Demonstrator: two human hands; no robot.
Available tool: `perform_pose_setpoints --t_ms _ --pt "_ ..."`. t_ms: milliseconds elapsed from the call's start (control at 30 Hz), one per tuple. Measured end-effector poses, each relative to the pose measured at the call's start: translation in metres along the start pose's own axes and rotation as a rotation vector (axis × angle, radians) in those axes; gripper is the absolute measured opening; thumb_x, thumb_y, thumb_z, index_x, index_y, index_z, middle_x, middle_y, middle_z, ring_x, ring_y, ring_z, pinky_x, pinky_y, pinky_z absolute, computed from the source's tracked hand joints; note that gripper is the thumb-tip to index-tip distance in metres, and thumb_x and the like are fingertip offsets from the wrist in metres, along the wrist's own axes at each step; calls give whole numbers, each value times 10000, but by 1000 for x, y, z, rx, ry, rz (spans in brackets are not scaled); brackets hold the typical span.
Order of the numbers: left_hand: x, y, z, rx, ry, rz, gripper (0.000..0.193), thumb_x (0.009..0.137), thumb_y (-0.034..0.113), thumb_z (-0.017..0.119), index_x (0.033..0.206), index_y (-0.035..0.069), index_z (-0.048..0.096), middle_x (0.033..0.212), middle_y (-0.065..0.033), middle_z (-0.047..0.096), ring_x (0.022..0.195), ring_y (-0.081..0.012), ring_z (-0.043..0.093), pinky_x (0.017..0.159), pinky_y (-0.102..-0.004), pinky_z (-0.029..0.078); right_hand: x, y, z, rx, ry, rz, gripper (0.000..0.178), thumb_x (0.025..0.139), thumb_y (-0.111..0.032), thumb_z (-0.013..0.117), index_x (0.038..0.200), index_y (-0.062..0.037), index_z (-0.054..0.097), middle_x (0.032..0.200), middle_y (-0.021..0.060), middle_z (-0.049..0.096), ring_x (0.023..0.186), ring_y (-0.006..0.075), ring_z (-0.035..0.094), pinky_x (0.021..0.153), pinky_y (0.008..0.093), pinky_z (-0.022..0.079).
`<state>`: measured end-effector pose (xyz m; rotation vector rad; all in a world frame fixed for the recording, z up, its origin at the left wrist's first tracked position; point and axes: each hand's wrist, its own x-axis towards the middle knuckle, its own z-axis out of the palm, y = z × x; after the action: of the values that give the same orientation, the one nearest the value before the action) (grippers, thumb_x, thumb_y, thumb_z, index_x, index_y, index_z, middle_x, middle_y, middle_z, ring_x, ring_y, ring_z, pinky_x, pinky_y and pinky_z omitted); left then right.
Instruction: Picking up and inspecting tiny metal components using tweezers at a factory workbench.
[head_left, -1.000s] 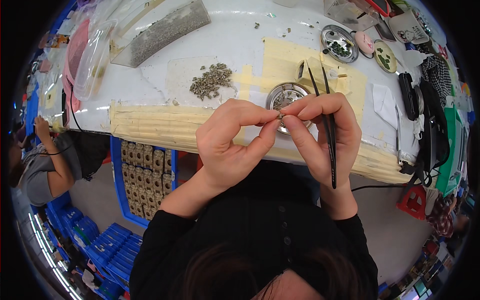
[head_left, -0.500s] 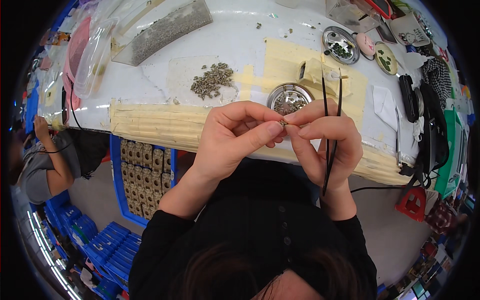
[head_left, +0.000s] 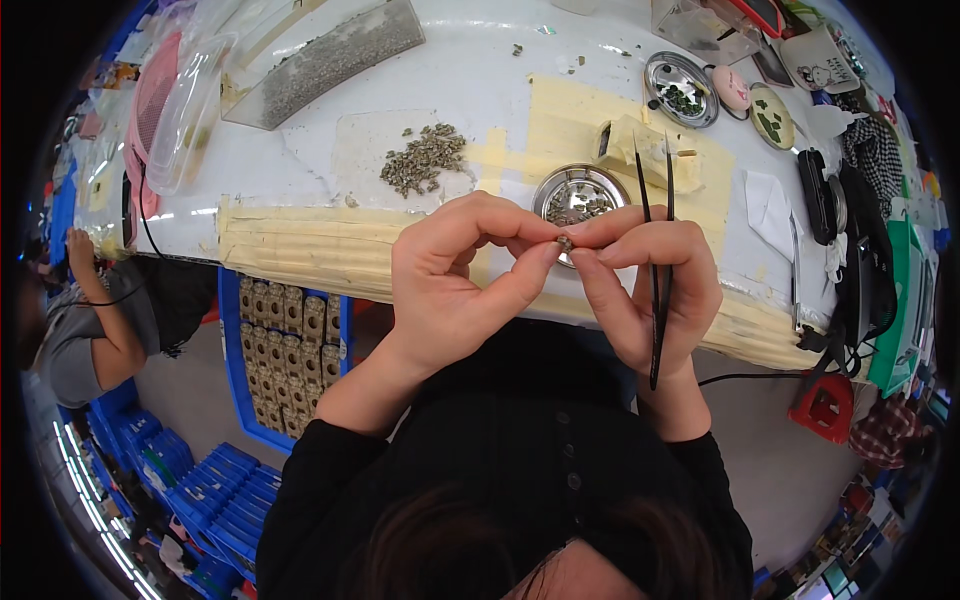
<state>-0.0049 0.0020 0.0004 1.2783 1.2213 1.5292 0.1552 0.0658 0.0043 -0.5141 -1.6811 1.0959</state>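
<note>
My left hand [head_left: 460, 275] pinches a tiny metallic part [head_left: 565, 243] between thumb and fingertips. From the other side, the fingertips of my right hand [head_left: 655, 285] close on the same part. Black tweezers [head_left: 656, 270] are tucked in my right hand, tips pointing away from me. Just beyond the fingertips stands a round steel dish [head_left: 583, 172] with small metallic pieces in it. A heap of similar small parts [head_left: 425, 160] lies on a clear sheet to the left. The exact shape of the pinched part is too small to tell.
A yellow taped block [head_left: 650, 155] sits behind the tweezers. A clear bin of grey granules [head_left: 340, 65] is at the far left. At the right lie a steel dish with green pieces [head_left: 682, 90] and a black case [head_left: 817, 195]. A blue crate [head_left: 290, 360] stands below the table edge.
Both hands have shifted slightly, and the small part now shows more between the fingertips. The tweezers have tilted, their tips moving a little to the left.
</note>
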Motion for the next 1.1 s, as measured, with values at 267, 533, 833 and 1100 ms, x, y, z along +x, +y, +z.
perform_pose_setpoints --t_ms 267,533,833,1100 --pt "6 -1 3 264 73 274 162 716 -67 733 860 -4 691 798 -92 673 693 -157 635 612 -255 499 -2 1 2 107 30 93 167 801 83 682 896 10 566 866 104 651 804 148 648 733 266 521" --pt "6 0 4 464 56 468 232 700 -105 737 914 -47 668 822 -125 669 735 -202 639 651 -274 496 -1 -2 3 297 66 338 143 843 56 659 912 11 542 875 69 627 801 96 632 727 225 521" --pt "7 0 2 473 37 476 241 723 -107 723 955 -54 684 844 -132 672 733 -200 643 647 -271 502 -1 -1 3 305 71 388 146 845 46 663 912 9 539 870 61 625 790 92 633 722 221 522" --pt "6 0 1 445 17 427 238 730 -111 725 959 -60 686 846 -134 671 743 -193 645 649 -262 505 -1 -2 3 312 62 377 146 847 39 662 920 9 540 866 61 626 794 89 630 729 223 521"
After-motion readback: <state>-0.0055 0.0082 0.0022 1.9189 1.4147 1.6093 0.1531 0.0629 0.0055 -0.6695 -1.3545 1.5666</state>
